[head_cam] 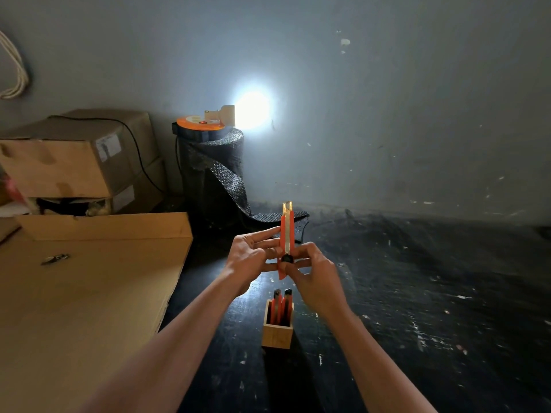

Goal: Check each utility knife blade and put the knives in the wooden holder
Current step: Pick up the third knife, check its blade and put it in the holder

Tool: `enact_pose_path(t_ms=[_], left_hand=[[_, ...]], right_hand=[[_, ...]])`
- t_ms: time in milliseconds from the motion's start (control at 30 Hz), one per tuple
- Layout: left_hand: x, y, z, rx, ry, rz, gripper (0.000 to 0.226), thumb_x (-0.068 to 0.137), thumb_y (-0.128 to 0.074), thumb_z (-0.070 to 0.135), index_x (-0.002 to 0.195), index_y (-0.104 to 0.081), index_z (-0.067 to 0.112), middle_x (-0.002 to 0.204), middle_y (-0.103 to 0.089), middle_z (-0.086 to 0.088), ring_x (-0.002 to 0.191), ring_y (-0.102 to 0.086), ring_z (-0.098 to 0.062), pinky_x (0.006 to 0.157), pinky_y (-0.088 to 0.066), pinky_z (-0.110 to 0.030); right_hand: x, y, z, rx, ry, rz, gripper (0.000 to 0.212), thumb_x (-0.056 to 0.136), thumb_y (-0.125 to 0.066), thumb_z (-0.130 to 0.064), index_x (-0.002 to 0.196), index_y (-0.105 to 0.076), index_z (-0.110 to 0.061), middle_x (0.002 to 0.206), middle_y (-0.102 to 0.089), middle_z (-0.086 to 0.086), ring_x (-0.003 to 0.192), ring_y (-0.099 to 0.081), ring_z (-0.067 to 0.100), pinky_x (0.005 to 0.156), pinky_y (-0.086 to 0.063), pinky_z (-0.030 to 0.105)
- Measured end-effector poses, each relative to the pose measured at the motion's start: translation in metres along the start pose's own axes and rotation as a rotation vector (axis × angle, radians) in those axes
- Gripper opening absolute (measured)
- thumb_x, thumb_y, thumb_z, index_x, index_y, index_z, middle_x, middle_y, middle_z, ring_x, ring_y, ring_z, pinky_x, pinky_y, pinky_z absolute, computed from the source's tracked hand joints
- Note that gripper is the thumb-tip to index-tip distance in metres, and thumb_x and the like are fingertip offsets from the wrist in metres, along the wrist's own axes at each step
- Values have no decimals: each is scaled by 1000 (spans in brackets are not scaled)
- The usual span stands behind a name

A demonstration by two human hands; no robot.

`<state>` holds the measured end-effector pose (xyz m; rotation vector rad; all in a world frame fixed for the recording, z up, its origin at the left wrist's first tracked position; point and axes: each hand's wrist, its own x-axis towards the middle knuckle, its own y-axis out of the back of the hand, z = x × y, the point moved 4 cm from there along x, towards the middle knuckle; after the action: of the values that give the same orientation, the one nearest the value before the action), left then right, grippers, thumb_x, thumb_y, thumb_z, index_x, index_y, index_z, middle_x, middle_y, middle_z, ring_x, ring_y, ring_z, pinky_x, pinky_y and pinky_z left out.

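Orange utility knife [285, 242] held upright just above the wooden holder [277, 330], blade [287, 206] out for checking. Left hand [250, 257] pinched the body, steadying; right hand [313, 275] gripped lower, thumb by the black slider [287, 258]. Other knives [281, 305] already slotted in.

Orange knife [286, 234] with black slider knob, silvery blade. Pale wooden holder [277, 333] on black, white-flecked counter [417, 293]. Brown cardboard boxes [77, 156]; dark dotted bubble-wrap roll [214, 174]; grey wall [387, 99].
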<state>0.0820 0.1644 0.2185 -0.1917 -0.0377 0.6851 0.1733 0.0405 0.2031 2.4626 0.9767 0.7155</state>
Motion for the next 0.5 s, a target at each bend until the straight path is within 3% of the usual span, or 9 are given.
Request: enact_pose_path(t_ms=[100,200,333,400,500], left_hand=[[1,2,-1,-6,8,3,50,88,-61,-20,130,-67,6,104,-80,-12,91,-79,-28,66,-65,-39],[2,5,-3,-5,9,3,49,88,-61,-19,129,-67,6,104,-80,-12,92,-79,-28,64,-64,-37],[0,2,-7,-7,16,-5,48,88,-62,-19,126,-69,8,97,-82,-7,87,-80,-26,63,-64,-37],[0,2,-9,-23,22,-5,48,87,-62,-19,126,-69,7,97,-82,-6,86,-80,-25,63,-64,-37],[2,6,-10,-41,26,1,48,88,-62,-19,129,-67,6,101,-81,-8,90,-80,-27,65,-65,-39]], right_hand=[[-1,0,2,39,11,-15,29,92,-72,-26,117,-60,-35,105,-62,-25,86,-59,-10,80,-51,17],[0,-2,4,23,27,-54,27,93,-70,-20,109,-61,-39,102,-64,-26,90,-63,-6,86,-59,29],[0,-4,4,-14,15,-3,21,90,-74,-30,98,-54,-34,90,-60,-28,80,-63,-6,71,-48,10],[-1,-4,4,-25,44,2,26,90,-74,-28,105,-55,-37,94,-63,-27,80,-62,-10,66,-45,6],[-1,-6,6,-42,78,-36,28,92,-73,-18,115,-66,-32,107,-68,-17,86,-59,-14,71,-44,1]])
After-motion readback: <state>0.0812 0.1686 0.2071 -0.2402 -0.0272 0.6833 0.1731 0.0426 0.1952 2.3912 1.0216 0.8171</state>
